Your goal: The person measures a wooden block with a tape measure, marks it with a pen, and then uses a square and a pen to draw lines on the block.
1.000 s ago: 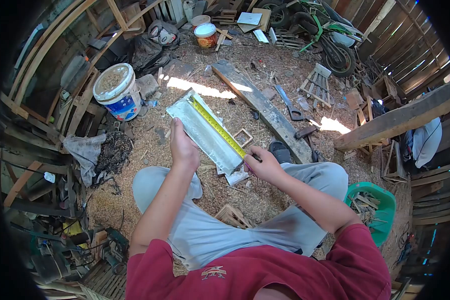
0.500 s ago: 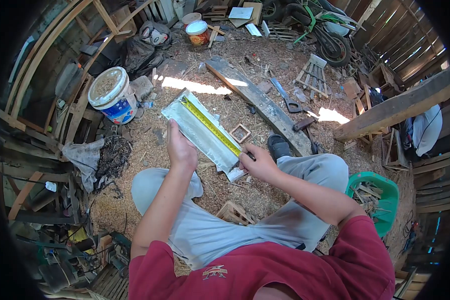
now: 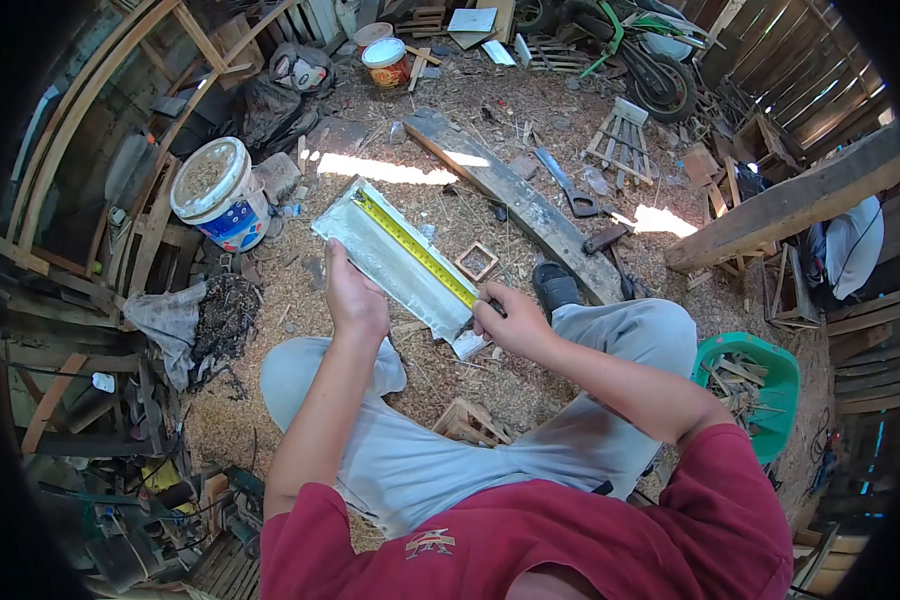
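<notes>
My left hand (image 3: 357,297) grips the near left edge of a pale, glassy-looking rectangular panel (image 3: 370,246), its thumb up along the side and its other fingers mostly hidden. A yellow measuring tape (image 3: 415,247) lies stretched lengthwise along the panel, from the far end to the near right end. There my right hand (image 3: 510,318) is closed around the tape measure, whose dark case is largely covered by the fingers. Just right of the panel, a small square wooden frame (image 3: 476,261) rests on the ground.
A long plank (image 3: 530,215) lies beyond the panel, with a handsaw (image 3: 568,187) and a hammer (image 3: 607,237) near it. White buckets (image 3: 215,190) stand at left and back. At right are a green tub (image 3: 785,395) of wood scraps and a slanted beam (image 3: 790,215).
The panel, the tape and both hands have shifted slightly left in view. My grip on the panel and the tape measure looks the same.
</notes>
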### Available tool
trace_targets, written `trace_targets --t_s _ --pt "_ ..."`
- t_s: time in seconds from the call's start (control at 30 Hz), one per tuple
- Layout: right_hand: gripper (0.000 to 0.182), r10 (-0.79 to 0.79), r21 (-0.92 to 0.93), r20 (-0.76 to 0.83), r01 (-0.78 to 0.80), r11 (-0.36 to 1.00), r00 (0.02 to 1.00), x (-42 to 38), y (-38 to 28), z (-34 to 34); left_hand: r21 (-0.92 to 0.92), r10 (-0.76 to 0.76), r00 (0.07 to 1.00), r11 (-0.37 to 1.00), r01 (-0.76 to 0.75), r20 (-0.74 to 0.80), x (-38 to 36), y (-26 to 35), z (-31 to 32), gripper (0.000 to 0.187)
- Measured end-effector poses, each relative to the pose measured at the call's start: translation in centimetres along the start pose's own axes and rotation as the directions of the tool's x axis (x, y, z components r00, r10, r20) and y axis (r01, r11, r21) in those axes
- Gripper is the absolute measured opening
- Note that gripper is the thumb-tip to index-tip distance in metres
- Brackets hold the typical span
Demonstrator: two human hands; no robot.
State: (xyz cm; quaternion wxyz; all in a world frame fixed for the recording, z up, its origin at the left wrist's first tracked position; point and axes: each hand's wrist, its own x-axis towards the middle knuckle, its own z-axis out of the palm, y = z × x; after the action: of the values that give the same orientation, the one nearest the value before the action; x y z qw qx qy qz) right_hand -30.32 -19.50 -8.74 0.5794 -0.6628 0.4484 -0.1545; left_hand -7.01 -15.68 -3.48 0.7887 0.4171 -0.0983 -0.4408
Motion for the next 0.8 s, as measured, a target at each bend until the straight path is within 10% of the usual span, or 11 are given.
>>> trace_targets --t_s 0.8 --pt "0.025 0.013 0.026 -0.009 -0.013 1.000 1.000 -0.04 -0.38 0.01 0.005 0.011 1.000 1.000 -0.011 0.003 0.45 -0.36 -0.65 0.051"
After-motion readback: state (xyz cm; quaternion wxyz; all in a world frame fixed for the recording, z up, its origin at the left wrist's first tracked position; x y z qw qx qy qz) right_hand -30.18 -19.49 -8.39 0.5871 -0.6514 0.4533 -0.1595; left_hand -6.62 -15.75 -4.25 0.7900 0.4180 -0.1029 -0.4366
